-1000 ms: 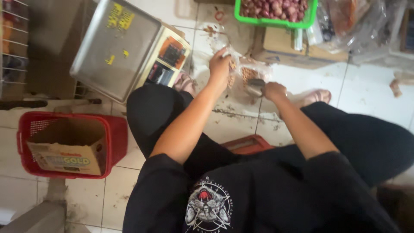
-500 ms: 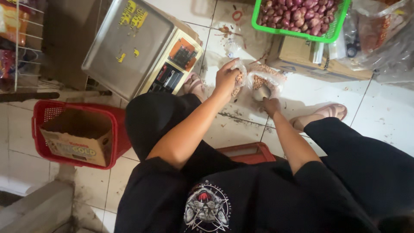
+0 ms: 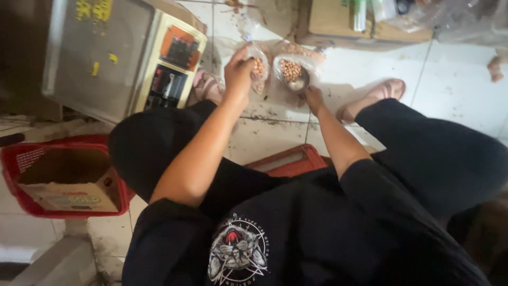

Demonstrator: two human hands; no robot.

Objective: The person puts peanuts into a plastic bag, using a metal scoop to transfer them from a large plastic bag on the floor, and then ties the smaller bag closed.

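I sit low over a tiled floor in black clothes. My left hand point(image 3: 239, 74) grips the mouth of a small clear plastic bag point(image 3: 259, 68) partly filled with peanuts. My right hand point(image 3: 313, 97) holds a small metal scoop point(image 3: 297, 82) heaped with peanuts. The scoop sits in a larger clear bag of peanuts point(image 3: 290, 66) lying on the floor just right of the small bag. The two hands are close together, a short gap between them.
A metal weighing scale point(image 3: 114, 55) with a keypad panel stands at the left. A red basket point(image 3: 21, 161) holding a cardboard box sits lower left. A red stool edge point(image 3: 288, 161) shows under me. Cardboard boxes point(image 3: 338, 24) lie ahead. My sandalled feet point(image 3: 373, 95) rest beside the bags.
The view has dropped and closed in on the hands; the green crate of onions has left the frame. My right hand's scoop now sits full of peanuts in the large bag.
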